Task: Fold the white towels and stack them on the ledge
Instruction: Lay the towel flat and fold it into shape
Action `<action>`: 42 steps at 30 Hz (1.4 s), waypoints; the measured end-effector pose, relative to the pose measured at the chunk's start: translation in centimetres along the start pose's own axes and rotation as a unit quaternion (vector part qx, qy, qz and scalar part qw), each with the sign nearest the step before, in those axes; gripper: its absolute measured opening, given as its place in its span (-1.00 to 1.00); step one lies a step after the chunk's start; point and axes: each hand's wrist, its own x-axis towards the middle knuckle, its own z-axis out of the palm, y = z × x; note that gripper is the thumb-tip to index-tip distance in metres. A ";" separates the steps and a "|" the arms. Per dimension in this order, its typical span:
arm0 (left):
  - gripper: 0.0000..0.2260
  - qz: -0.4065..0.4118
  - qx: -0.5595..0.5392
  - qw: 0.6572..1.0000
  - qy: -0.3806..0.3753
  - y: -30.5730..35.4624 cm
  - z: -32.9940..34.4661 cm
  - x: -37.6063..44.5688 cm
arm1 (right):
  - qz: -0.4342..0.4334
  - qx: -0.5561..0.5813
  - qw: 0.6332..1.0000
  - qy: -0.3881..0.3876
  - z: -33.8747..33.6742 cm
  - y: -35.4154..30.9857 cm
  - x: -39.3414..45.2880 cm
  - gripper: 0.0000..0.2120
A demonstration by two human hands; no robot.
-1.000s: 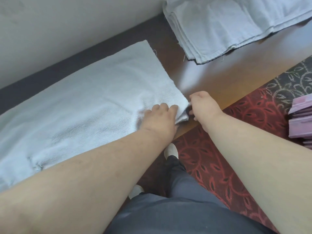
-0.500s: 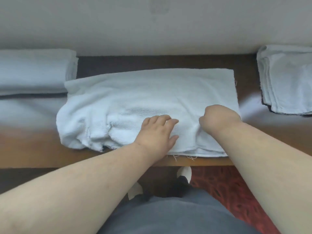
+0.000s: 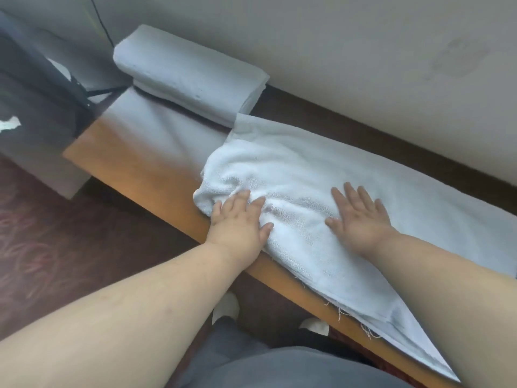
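Fingers of both hands straight, flat on the towel (image 3: 321, 175), pinning it to the ledge (image 3: 156, 166) for smoothing. Left hand (image 3: 237, 222) presses the bunched end, right hand (image 3: 359, 219) the middle. Stack (image 3: 193, 77) sits beyond.

The towel (image 3: 321, 175) and the folded stack (image 3: 193, 77) are white. The ledge (image 3: 145, 163) is orange-brown wood, the carpet (image 3: 42, 247) dark red with swirls, the trousers (image 3: 279, 368) grey.

One spread white terry towel (image 3: 321, 175), one stack of folded white towels (image 3: 193, 77), one long wooden ledge (image 3: 145, 163), two bare hands
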 end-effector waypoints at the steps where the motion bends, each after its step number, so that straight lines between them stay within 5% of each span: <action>1: -0.43 0.008 0.004 1.000 -0.010 0.4 0.1 0.0 | -0.003 -0.008 1.000 0.007 0.5 0.9 -0.2 -0.31; 11: -0.48 0.063 -0.010 0.998 0.005 7.8 -0.2 1.8 | 0.017 -0.011 1.000 0.018 -0.4 8.4 -2.2 -0.20; 14: -0.50 0.051 -0.082 0.991 0.088 7.4 -0.9 2.0 | 0.051 0.075 0.989 0.114 -2.8 6.4 -1.3 -0.38; 18: -0.45 -0.098 -0.227 0.951 0.188 4.3 -2.3 4.1 | -0.033 0.166 0.963 0.210 -6.4 -0.6 3.4 -0.70; 21: -0.34 -0.180 -0.268 0.941 0.105 1.3 -2.6 7.0 | -0.083 0.187 0.957 0.204 -9.5 -6.4 8.9 -0.65; 24: -0.47 -0.153 -0.312 0.938 -0.022 -0.9 -2.3 9.3 | -0.028 0.193 0.969 0.151 -11.9 -10.1 14.5 -0.49; 27: -0.71 -0.075 -0.313 0.947 -0.002 -1.6 -2.0 10.0 | 0.051 0.139 0.983 0.111 -12.6 -11.5 17.8 -0.46; 32: -0.65 -0.023 -0.345 0.937 -0.038 -2.2 -3.2 9.9 | 0.090 0.162 0.965 0.184 -12.2 -11.5 19.9 -0.66; 35: -0.68 -0.028 -0.339 0.933 -0.121 -3.2 -3.7 9.5 | 0.141 0.232 0.935 0.227 -12.5 -10.8 21.1 -0.68; 39: -0.70 -0.058 -0.379 0.891 -0.244 -5.0 -4.2 8.6 | 0.173 0.194 0.946 0.194 -12.8 -10.4 22.8 -0.61; 42: -0.70 -0.073 -0.245 0.934 -0.249 -6.5 -4.5 9.0 | 0.151 0.185 0.952 0.193 -11.7 -10.2 22.9 -0.64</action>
